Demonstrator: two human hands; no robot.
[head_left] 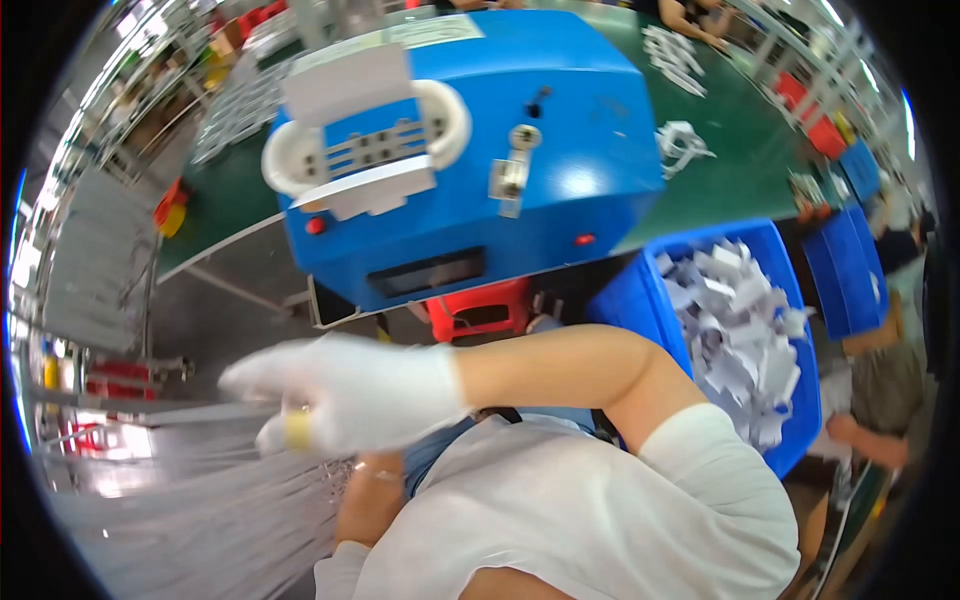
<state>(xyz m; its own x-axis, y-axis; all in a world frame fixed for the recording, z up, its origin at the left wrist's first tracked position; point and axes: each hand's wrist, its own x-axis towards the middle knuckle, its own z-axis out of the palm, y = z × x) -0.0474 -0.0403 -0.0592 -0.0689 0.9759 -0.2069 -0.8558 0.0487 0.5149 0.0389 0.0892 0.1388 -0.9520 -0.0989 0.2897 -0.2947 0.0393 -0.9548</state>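
My right hand (350,395), in a white glove, reaches across in front of my body to the left and is smeared by motion. A yellow band (298,428) shows by the fingers; whether it is on the glove or a held thing I cannot tell. My left forearm (370,497) rises below, and its hand is mostly hidden behind the right glove. Both hands are beside a pale, streaky stack (200,520) at lower left. Beyond them stands a blue machine (560,110) with a white curved holder (445,120) and white card pieces (375,188) on it.
The machine sits on a green table (735,140) with white strips (680,145). At right a blue bin (795,400) holds white paper scraps; another blue bin (845,270) stands beyond. A red stool (480,308) is beneath the table. Other people (880,385) are at right and far back.
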